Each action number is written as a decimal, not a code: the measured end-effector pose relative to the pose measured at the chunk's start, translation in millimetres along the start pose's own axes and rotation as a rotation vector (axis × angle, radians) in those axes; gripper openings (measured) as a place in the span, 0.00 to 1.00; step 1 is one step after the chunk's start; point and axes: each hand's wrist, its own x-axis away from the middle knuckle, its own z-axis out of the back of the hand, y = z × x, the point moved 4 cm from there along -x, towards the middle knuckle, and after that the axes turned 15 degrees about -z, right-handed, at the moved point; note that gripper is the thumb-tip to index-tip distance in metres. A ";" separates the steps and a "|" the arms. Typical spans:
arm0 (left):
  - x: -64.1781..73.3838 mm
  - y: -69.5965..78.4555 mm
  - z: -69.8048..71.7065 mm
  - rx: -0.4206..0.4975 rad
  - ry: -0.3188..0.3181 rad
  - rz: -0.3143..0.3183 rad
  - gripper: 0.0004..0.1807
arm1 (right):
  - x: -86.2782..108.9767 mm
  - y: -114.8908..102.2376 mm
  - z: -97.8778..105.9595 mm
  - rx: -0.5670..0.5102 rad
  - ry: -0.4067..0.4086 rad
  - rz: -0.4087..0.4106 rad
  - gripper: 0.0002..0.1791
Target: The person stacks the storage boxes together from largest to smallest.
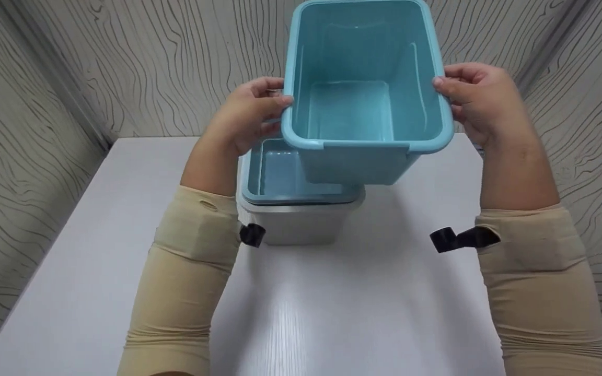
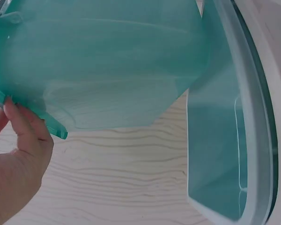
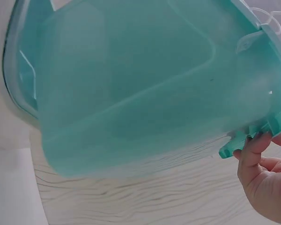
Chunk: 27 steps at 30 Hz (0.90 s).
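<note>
Both hands hold up a teal plastic bin (image 1: 350, 112) by its rim, its opening tilted toward the head camera and its inside bare. My left hand (image 1: 243, 115) pinches the left rim, thumb on top and fingers beneath. On the opposite rim my right hand (image 1: 484, 99) grips the same way. Below and behind the raised bin stands a white outer bin (image 1: 301, 224) with a teal liner (image 1: 275, 175) seated in it. Part of that liner is hidden by the raised bin. In the left wrist view the liner's teal wall (image 2: 215, 136) shows beside the raised bin.
The white table (image 1: 332, 313) carries the white bin near its back edge. Panels with a wood-grain pattern (image 1: 175, 62) rise behind the table and at both sides. Black clips (image 1: 442, 240) stick out from the beige sleeves (image 1: 536, 292).
</note>
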 end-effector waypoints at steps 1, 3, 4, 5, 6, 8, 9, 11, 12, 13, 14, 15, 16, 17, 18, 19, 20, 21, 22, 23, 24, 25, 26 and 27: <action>0.7 0.9 4.0 -0.004 0.011 -0.007 0.17 | -1.6 0.7 -4.8 -0.017 -0.009 0.010 0.28; 2.0 2.2 10.7 -0.015 0.029 -0.020 0.17 | -4.9 2.3 -13.4 -0.039 -0.026 0.023 0.27; 2.4 2.4 13.7 -0.022 0.037 -0.026 0.17 | -6.6 3.3 -16.9 -0.040 -0.032 0.031 0.27; 2.8 2.5 16.3 -0.025 0.045 -0.029 0.16 | -8.0 4.4 -20.0 -0.034 -0.035 0.035 0.27; 3.3 2.3 18.6 -0.031 0.052 -0.030 0.16 | -9.3 5.7 -23.0 -0.026 -0.039 0.036 0.26; 4.2 1.3 22.8 -0.041 0.060 -0.026 0.16 | -12.2 8.0 -28.4 -0.024 -0.055 0.037 0.26; 4.6 0.5 24.6 -0.044 0.063 -0.022 0.16 | -13.4 9.0 -30.8 -0.022 -0.059 0.038 0.25; 5.4 -1.5 27.6 -0.049 0.066 -0.011 0.17 | -15.2 10.2 -34.8 -0.020 -0.065 0.038 0.25; 5.9 -2.6 28.9 -0.049 0.066 -0.008 0.17 | -16.0 10.4 -36.6 -0.027 -0.071 0.041 0.25; 6.4 -3.7 30.3 -0.049 0.070 -0.003 0.17 | -16.8 10.4 -38.4 -0.035 -0.077 0.048 0.25; 6.9 -4.7 31.5 -0.050 0.072 0.002 0.17 | -17.3 10.3 -40.0 -0.036 -0.079 0.054 0.24; 7.3 -5.8 32.7 -0.048 0.075 0.006 0.16 | -17.9 10.3 -41.4 -0.036 -0.082 0.055 0.24; 7.8 -6.7 33.9 -0.047 0.078 0.007 0.16 | -18.5 10.2 -42.6 -0.038 -0.084 0.057 0.24; 8.1 -7.6 34.9 -0.045 0.081 0.008 0.16 | -19.1 10.1 -43.9 -0.042 -0.088 0.060 0.24; 8.4 -8.4 35.9 -0.045 0.082 0.007 0.16 | -19.7 10.1 -45.1 -0.043 -0.090 0.062 0.24; 8.6 -9.1 36.7 -0.045 0.083 0.008 0.16 | -20.2 10.2 -46.0 -0.042 -0.090 0.063 0.24; 8.7 -9.8 37.5 -0.045 0.084 0.007 0.17 | -20.7 10.4 -46.7 -0.038 -0.089 0.062 0.24; 8.7 -10.3 38.2 -0.045 0.086 0.005 0.17 | -21.2 10.7 -47.5 -0.033 -0.088 0.064 0.24; 8.6 -10.8 38.9 -0.046 0.089 0.003 0.17 | -21.8 11.1 -48.1 -0.023 -0.085 0.066 0.23; 8.6 -11.3 39.6 -0.048 0.091 0.003 0.17 | -22.4 11.7 -48.8 -0.009 -0.083 0.068 0.23; 8.4 -11.9 40.3 -0.049 0.094 0.004 0.17 | -23.1 12.7 -49.3 0.006 -0.082 0.066 0.23; 8.1 -12.7 40.9 -0.050 0.096 0.006 0.17 | -24.0 14.0 -49.8 0.024 -0.080 0.063 0.23; 7.9 -13.8 41.4 -0.054 0.097 0.010 0.17 | -24.8 15.6 -50.3 0.043 -0.077 0.058 0.24; 7.5 -15.1 41.7 -0.060 0.096 0.016 0.17 | -25.8 17.4 -50.5 0.062 -0.073 0.052 0.24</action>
